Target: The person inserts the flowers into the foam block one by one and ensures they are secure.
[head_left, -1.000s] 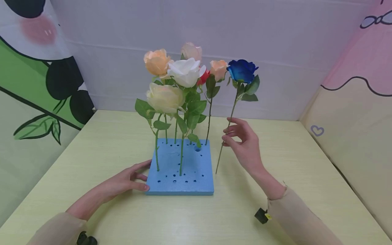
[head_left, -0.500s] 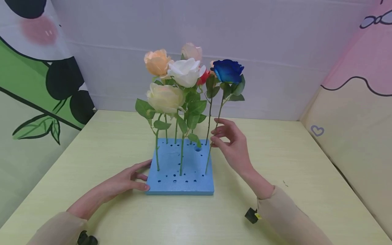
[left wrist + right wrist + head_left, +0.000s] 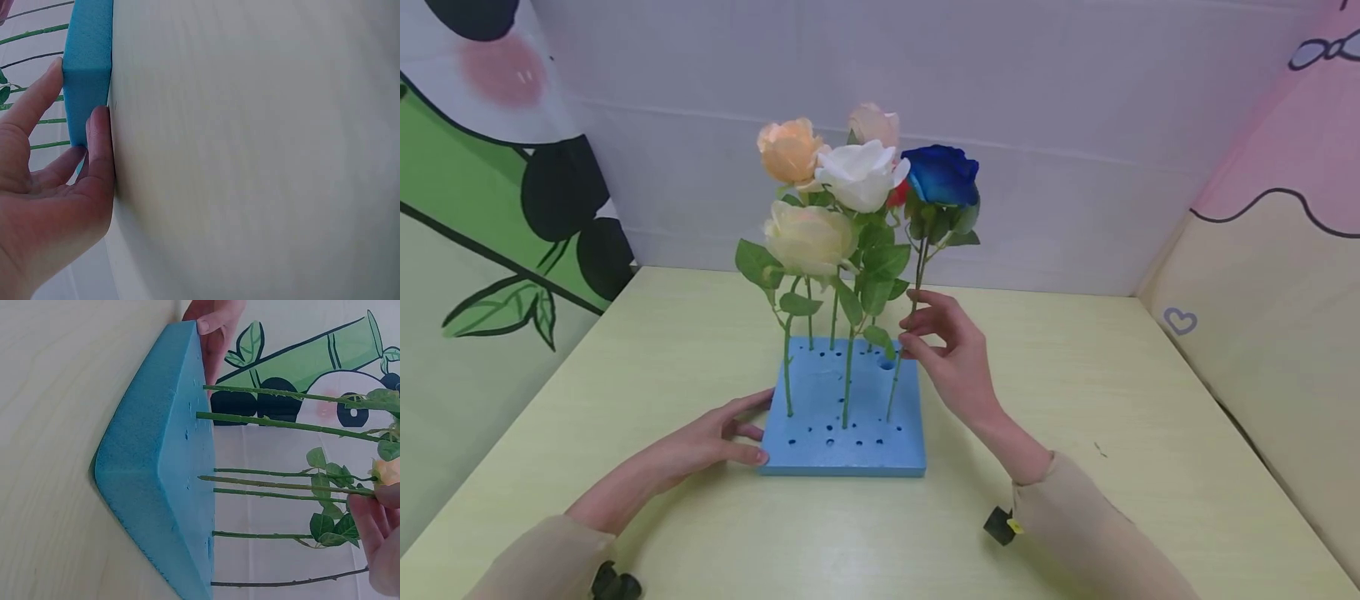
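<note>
My right hand [image 3: 951, 358] pinches the stem of a blue artificial rose [image 3: 942, 175] between thumb and fingertips. Its stem leans slightly over the right part of a blue foam board [image 3: 842, 460] dotted with holes. In the right wrist view the bare stem tip [image 3: 201, 479] overlaps the board's top face. At the board's left edge, my left hand [image 3: 715, 437] grips the front corner, thumb on the top and fingers against the side. Standing in the board are a white rose [image 3: 861, 175], a cream rose [image 3: 810, 240] and several others; the blue bloom hides a peach one behind it.
Toward the back of the board rise a peach rose [image 3: 790, 150], a pale pink rose [image 3: 875, 125] and a partly hidden red rose [image 3: 898, 195]. A pale wooden table [image 3: 1075, 392] lies underneath, with a draped wall [image 3: 1075, 125] behind.
My right hand has carried the blue rose leftward, from beside the board to over its right part, covering the rear peach bloom. My left hand has stayed at the board's edge.
</note>
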### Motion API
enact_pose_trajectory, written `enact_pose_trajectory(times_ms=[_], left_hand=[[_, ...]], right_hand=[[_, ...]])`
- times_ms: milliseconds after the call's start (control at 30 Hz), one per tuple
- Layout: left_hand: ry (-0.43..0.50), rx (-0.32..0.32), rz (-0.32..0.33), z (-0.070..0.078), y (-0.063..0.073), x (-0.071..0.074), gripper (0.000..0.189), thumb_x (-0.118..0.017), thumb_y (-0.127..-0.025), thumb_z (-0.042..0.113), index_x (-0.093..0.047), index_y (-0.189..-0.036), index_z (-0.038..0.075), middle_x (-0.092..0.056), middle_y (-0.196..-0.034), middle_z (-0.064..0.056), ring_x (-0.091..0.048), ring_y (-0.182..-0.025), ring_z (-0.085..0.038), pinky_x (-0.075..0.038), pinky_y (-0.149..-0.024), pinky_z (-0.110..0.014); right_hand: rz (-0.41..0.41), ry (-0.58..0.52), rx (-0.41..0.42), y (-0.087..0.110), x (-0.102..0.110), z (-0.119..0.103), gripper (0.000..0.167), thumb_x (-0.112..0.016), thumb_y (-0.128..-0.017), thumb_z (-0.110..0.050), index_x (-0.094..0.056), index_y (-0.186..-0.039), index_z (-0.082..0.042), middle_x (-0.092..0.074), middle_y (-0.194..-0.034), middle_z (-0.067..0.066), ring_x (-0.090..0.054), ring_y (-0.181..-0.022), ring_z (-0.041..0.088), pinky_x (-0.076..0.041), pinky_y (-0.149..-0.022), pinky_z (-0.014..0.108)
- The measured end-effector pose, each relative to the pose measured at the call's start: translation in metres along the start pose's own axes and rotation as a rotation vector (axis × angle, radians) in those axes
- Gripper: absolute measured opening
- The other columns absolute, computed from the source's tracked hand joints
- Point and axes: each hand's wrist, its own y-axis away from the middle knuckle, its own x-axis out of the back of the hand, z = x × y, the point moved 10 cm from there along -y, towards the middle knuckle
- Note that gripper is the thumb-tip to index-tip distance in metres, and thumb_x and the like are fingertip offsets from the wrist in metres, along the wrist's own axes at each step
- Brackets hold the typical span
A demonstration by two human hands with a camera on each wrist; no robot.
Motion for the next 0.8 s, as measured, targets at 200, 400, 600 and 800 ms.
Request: enact_pose_trajectory(times_ms=[200,400,600,800], left_hand=[[-0.007,-0.009,0.000,0.000,0.000,0.000,0.093,-0.076,-0.086,0.025,-0.020,-0.159,0.016,-0.034,-0.156,-0.016,-0.054,-0.123,-0.026,-0.042,-0.103,-0.050],[-0.004,-0.014,-0.004,0.000,0.000,0.000,0.092,-0.076,-0.086,0.025,-0.020,-0.159,0.017,-0.031,-0.159,-0.015,-0.053,-0.124,-0.026,-0.042,-0.103,-0.051],[-0.002,-0.019,-0.006,0.000,-0.001,-0.001,0.092,-0.076,-0.086,0.025,-0.020,-0.159,0.017,-0.031,-0.159,-0.016,-0.054,-0.123,-0.026,-0.043,-0.103,-0.050],[-0.003,-0.016,-0.002,0.001,0.000,-0.001,0.093,-0.076,-0.086,0.025,-0.020,-0.159,0.017,-0.034,-0.157,-0.016,-0.054,-0.123,-0.026,-0.042,-0.104,-0.051]], right_hand=[[-0.006,0.013,0.006,-0.001,-0.005,0.001,0.047,-0.068,-0.089,0.002,-0.054,-0.134,-0.006,-0.065,-0.103,0.025,-0.066,-0.087,0.016,-0.060,-0.069,0.030],[-0.010,0.004,0.002,-0.002,-0.008,0.003,0.048,-0.067,-0.089,0.003,-0.055,-0.134,-0.008,-0.066,-0.103,0.021,-0.066,-0.087,0.017,-0.060,-0.070,0.030],[-0.025,0.007,-0.017,-0.001,-0.011,0.005,0.047,-0.066,-0.090,0.003,-0.055,-0.134,-0.008,-0.067,-0.103,0.019,-0.065,-0.086,0.011,-0.060,-0.070,0.029],[-0.058,0.012,-0.039,0.000,-0.011,0.007,0.047,-0.065,-0.092,0.000,-0.055,-0.136,-0.012,-0.068,-0.104,0.018,-0.067,-0.088,0.010,-0.060,-0.072,0.030]])
